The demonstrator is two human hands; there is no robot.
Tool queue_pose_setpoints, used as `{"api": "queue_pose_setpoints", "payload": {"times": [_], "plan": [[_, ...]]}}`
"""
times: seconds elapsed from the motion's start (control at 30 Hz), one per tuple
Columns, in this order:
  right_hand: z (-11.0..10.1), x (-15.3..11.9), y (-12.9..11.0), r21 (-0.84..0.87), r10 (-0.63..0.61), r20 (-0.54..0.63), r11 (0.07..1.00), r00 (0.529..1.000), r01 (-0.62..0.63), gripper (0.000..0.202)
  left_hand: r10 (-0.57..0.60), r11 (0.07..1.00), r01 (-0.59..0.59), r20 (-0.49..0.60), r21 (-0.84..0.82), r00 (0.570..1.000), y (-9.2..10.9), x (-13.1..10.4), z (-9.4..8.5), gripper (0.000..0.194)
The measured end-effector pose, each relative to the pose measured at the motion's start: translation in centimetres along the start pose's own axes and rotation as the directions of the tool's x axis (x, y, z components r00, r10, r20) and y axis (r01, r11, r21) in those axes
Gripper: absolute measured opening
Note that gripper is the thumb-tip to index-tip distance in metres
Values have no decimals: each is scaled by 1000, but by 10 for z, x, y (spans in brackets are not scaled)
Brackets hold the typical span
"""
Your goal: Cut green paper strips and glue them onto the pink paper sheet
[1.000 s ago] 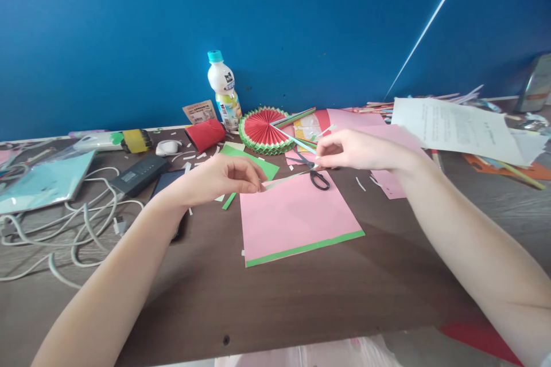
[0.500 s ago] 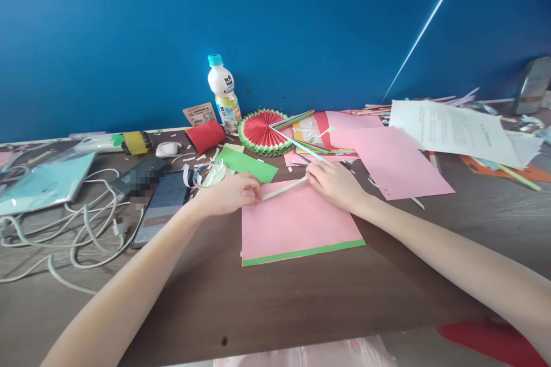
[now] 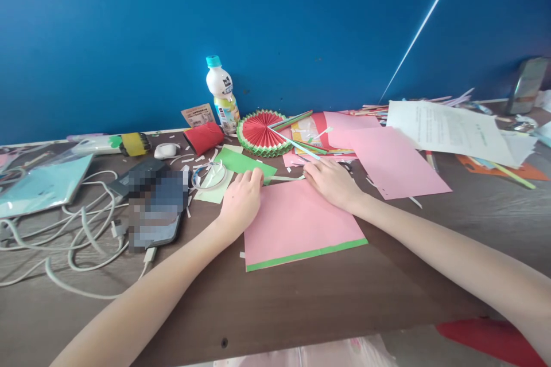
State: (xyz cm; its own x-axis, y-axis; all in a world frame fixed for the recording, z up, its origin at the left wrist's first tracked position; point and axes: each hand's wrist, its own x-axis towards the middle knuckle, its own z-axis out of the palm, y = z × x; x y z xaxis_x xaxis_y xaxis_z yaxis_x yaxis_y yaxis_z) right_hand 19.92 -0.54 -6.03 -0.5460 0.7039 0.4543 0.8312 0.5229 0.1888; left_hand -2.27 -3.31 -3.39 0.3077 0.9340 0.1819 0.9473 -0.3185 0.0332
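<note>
A pink sheet (image 3: 301, 221) with a green strip (image 3: 307, 255) along its near edge lies on the dark table. A thin whitish strip (image 3: 284, 178) runs along the sheet's far edge, between my hands. At the sheet's upper left corner, my left hand (image 3: 243, 198) has its fingers closed around the strip's left end. My right hand (image 3: 329, 182) pinches the strip's right end by the upper right corner. Behind the hands are a green paper (image 3: 245, 161) and a red pleated paper fan (image 3: 264, 132) with green edging.
To the left lie a phone (image 3: 166, 209), white cables (image 3: 84, 229) and a roll of tape (image 3: 209, 175). A bottle (image 3: 224, 97) stands by the blue wall. More pink paper (image 3: 400, 163) and a printed sheet (image 3: 451, 132) lie to the right.
The whitish strip has moved from slanting across the pink sheet to its far edge. My left hand has turned more upright, and the phone's screen has changed in look.
</note>
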Motion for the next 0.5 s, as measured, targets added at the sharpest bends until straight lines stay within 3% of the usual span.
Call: {"api": "queue_pose_setpoints", "payload": {"times": [0.23, 0.4, 0.5], "plan": [[-2, 1, -1, 12, -52, -90, 999, 995, 53, 18, 43, 986, -32, -63, 164, 997, 2, -2, 11, 20], [-3, 3, -2, -75, -62, -126, 996, 990, 53, 21, 5, 995, 2, -76, 96, 997, 2, -1, 10, 19], [-2, 8, -2, -102, -40, -146, 994, 988, 25, 21, 6, 999, 3, -154, 55, 988, -1, 3, 8, 18]]}}
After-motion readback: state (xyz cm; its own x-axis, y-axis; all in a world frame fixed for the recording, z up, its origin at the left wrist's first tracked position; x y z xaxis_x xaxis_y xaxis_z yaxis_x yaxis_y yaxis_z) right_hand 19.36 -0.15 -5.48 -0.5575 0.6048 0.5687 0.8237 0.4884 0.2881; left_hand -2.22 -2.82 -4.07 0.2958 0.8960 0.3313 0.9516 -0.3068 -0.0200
